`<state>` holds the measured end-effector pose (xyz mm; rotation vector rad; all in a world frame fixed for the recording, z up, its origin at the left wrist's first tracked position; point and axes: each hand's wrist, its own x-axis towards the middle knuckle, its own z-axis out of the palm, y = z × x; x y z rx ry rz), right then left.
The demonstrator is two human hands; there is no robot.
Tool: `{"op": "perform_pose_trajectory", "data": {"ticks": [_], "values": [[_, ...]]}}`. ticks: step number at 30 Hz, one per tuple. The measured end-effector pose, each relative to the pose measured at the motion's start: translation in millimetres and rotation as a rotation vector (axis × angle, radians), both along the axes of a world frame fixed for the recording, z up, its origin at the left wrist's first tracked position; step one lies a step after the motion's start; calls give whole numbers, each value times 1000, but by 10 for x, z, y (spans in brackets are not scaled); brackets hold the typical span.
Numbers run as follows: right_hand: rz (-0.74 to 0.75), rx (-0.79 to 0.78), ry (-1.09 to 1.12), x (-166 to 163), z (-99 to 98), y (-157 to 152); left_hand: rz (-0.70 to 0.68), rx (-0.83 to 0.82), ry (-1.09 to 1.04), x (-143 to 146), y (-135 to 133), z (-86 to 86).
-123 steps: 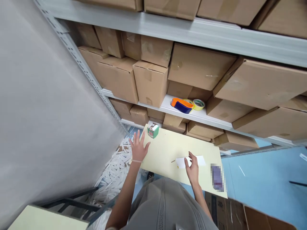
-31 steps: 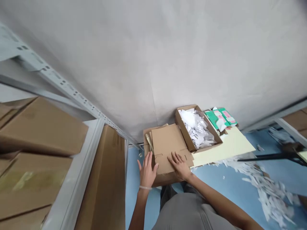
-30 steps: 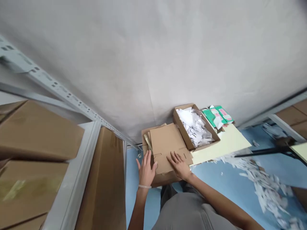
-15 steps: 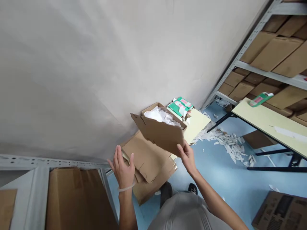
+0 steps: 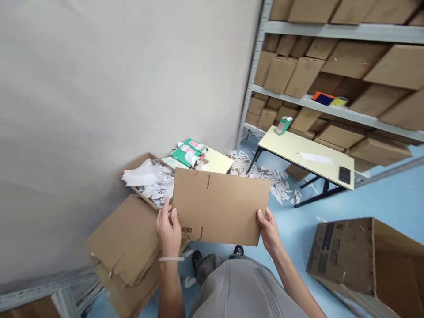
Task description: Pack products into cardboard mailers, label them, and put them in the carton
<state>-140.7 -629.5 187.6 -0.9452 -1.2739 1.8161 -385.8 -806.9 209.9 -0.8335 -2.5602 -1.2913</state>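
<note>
A flat, folded cardboard box [image 5: 225, 207] with slots and a small printed barcode is held up in front of me. My right hand [image 5: 270, 229] grips its right edge, thumb on the near face and fingers behind. Close against the left edge is my left hand [image 5: 169, 232], open, its fingers stretched upward and a pale bracelet on the wrist. Whether it touches the cardboard, I cannot tell. Below left lies a stack of flat cardboard boxes [image 5: 129, 234]. Beyond it stands an open carton [image 5: 137, 161] full of white paper scraps.
Green-and-white packets [image 5: 185, 154] lie by the wall. A narrow table [image 5: 298, 148] bears a green packet and a dark phone [image 5: 344, 175]. Paper scraps [image 5: 280, 185] litter the floor. A large open carton [image 5: 341, 256] stands at right; shelves of boxes [image 5: 351, 31] rise behind.
My view has swung to the right. The flat box has turned from a tilted, edge-on pose to face me broadly. My left hand has come close to its left edge.
</note>
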Motion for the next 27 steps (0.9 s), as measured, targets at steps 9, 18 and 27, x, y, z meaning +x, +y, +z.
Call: {"op": "perform_pose_trajectory", "data": {"ticks": [9, 18, 27], "values": [[-350, -313, 128, 1234, -148, 783, -425, -96, 87, 755, 1706, -34], [-758, -336, 133, 1672, -342, 1765, -770, -94, 92, 1088, 3765, -353], [-1083, -94, -36, 1872, 43, 3380, -1032, -20, 60, 1475, 6114, -186]]}}
